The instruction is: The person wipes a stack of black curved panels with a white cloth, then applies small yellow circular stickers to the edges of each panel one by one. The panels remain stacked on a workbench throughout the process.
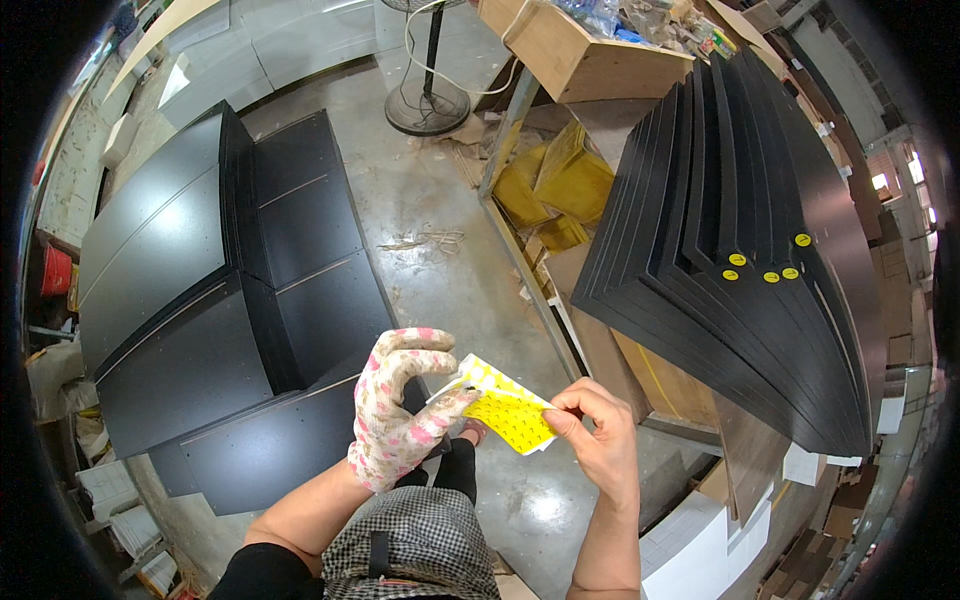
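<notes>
My left hand (pixel 400 405), in a white knit glove with pink flowers, grips the left edge of a sheet of yellow stickers (pixel 505 420) with its thumb; the fingers curl above. The sheet is folded or layered, with white backing showing at its upper part. My bare right hand (pixel 600 430) pinches the sheet's right edge between thumb and finger; whether a single sticker is between those fingertips cannot be made out. To the right, a row of black panels (pixel 680 200) leans together on edge, with several round yellow stickers (pixel 771 277) on their edges.
Stacked black panels (pixel 180 215) lie low on the left. A black pedestal fan (pixel 428 110) stands ahead on the concrete floor (pixel 425 215). Beyond the metal frame are yellow wrapped pieces (pixel 570 180) and a wooden box (pixel 590 65). White boards (pixel 700 550) sit at lower right.
</notes>
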Demonstrator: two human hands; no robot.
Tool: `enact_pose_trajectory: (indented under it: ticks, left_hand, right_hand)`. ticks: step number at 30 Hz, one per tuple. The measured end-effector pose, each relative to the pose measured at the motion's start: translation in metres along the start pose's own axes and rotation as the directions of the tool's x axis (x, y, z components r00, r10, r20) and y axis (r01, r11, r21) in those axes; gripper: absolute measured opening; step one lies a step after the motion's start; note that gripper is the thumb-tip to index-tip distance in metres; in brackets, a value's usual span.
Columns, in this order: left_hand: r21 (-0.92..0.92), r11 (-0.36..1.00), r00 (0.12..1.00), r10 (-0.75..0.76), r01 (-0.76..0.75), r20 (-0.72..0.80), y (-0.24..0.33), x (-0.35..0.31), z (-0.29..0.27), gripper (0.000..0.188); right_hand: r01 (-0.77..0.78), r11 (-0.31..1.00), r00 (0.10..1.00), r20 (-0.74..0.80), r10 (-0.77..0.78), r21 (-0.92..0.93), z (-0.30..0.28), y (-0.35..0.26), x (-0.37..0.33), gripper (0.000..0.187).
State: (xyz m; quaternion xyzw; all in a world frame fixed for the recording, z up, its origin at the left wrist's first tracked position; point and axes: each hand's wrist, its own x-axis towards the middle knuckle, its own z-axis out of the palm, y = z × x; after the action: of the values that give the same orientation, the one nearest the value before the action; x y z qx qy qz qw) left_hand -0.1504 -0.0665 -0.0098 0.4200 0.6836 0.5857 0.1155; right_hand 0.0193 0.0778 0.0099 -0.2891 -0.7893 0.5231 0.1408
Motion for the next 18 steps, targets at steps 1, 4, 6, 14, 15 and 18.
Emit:
enact_pose_trajectory:
  ticks: [1, 4, 6, 14, 15, 18]
  left_hand:
    - [0.009, 1.0, 1.0, 0.001, -0.001, 0.011, 0.001, 0.0, 0.0, 0.023]
    - [0.003, 1.0, 0.999, 0.002, -0.003, 0.049, 0.003, 0.0, -0.001, 0.021]
    - [-0.077, 0.995, 0.996, -0.053, 0.059, 0.072, 0.0, 0.001, 0.0, 0.019]
    - [-0.625, 0.627, 0.88, -0.405, 0.466, 0.25, -0.006, 0.0, 0.008, 0.015]
    - [-0.696, 0.518, 0.849, -0.455, 0.498, 0.268, -0.004, -0.002, 0.009, 0.014]
    - [-0.764, 0.472, 0.844, -0.509, 0.44, 0.171, -0.002, -0.003, 0.014, 0.011]
  right_hand:
    - [-0.001, 1.0, 1.0, -0.004, 0.001, -0.012, 0.0, 0.0, 0.0, 0.01]
    - [0.002, 1.0, 1.0, -0.017, -0.003, -0.025, 0.002, -0.001, -0.001, 0.01]
    - [0.007, 1.0, 1.0, -0.026, -0.007, -0.02, 0.002, -0.001, -0.001, 0.009]
    - [0.014, 0.993, 0.997, -0.074, -0.006, 0.116, -0.002, 0.002, -0.002, 0.013]
    - [0.001, 0.978, 0.995, -0.094, 0.019, 0.209, 0.0, 0.003, -0.003, 0.015]
    - [0.053, 0.891, 0.975, -0.216, 0.051, 0.451, 0.014, 0.007, -0.007, 0.02]
